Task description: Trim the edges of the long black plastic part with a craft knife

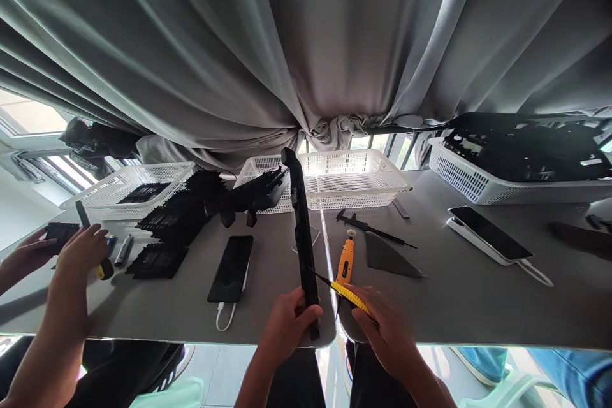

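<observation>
Both hands [287, 322] [385, 325] grip: laptop [302, 229], screwdriver [348, 295].

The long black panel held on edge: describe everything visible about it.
The long black panel is narrow, dark and matte, apparently plastic, seen edge-on. It stands on edge over the seam between two grey tables, running away toward the white baskets. The left hand grips its near end; the right hand's yellow-handled tool meets its side.
</observation>
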Demonstrator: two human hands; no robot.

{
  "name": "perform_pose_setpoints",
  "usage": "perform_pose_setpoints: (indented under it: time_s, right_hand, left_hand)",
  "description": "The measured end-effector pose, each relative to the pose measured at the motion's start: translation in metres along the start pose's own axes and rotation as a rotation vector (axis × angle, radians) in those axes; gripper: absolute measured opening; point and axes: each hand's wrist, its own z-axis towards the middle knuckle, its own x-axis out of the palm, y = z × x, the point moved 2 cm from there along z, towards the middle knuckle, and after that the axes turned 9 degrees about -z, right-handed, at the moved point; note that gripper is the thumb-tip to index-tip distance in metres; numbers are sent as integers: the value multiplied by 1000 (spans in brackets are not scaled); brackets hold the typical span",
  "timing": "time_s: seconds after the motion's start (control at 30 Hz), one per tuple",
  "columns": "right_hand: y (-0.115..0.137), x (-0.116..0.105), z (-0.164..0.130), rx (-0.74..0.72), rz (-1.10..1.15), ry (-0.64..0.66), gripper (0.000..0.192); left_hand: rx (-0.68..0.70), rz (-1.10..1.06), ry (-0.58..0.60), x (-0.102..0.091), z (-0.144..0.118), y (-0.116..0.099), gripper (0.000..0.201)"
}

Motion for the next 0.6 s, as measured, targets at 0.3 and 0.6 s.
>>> perform_pose_setpoints:
  time_s: [0.3,0.6]
  right_hand:
    - [3,-1,2,70,38,-55,40]
    - [0,-1,-2,30,53,-39,41]
  left_hand:
    - [-2,-119,26,-4,0,4,37]
    - [1,37,-11,0,-2,-3,27]
